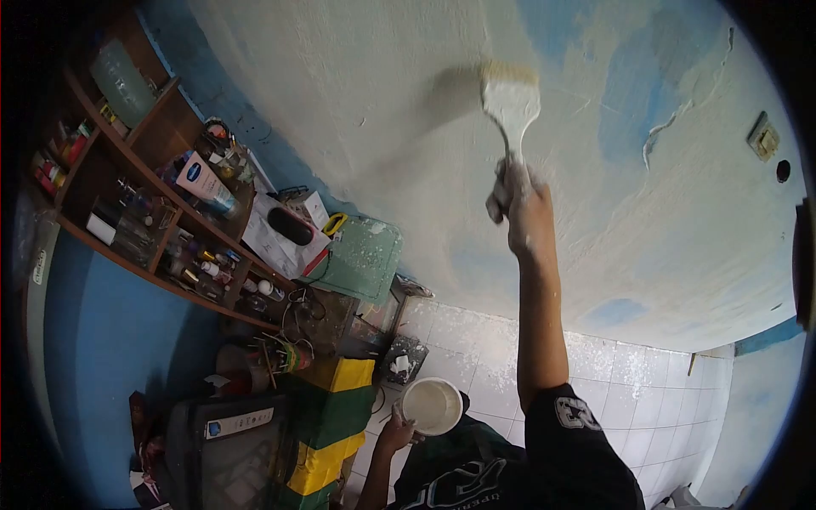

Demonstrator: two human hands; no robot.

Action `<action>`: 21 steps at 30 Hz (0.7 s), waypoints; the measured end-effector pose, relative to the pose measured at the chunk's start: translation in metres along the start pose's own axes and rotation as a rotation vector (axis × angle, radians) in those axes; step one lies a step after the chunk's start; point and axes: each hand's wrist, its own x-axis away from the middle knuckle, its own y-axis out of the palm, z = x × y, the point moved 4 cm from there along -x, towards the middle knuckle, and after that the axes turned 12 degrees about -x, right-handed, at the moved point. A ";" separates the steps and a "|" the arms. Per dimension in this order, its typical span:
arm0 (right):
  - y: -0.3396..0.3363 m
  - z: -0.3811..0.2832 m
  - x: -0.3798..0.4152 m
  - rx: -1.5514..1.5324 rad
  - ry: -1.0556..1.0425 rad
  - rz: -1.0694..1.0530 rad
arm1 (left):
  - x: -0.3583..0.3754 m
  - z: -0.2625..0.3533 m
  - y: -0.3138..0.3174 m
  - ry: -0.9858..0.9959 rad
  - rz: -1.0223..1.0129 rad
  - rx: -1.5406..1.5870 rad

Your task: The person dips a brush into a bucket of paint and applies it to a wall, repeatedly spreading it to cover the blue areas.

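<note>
My right hand (520,204) is closed round the handle of a wide paintbrush (512,100), raised in front of the wall. White paint coats the brush, and its pale bristles point up against the wall (391,127), where white covers patches of blue. Low down, my left hand (398,432) grips the rim of a round white tub (433,405) holding whitish paint. White smears mark the fingers of both hands.
Wooden shelves (161,191) with bottles and tubes stand at the left, beside a green plastic lid (364,255). A dark case (229,455) sits below. A wall socket (763,138) is at the right. White spatters mark the tiled floor (586,361).
</note>
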 end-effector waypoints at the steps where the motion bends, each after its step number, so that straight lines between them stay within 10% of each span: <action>1: 0.001 0.006 -0.010 -0.018 0.012 0.014 | -0.004 -0.007 0.006 -0.024 -0.053 0.173; 10: -0.073 0.187 -0.034 0.158 0.017 0.189 | 0.004 -0.031 0.011 -0.056 -0.067 0.339; 21: -0.226 0.399 0.107 -0.059 0.766 0.502 | 0.015 -0.063 0.004 -0.140 -0.039 0.455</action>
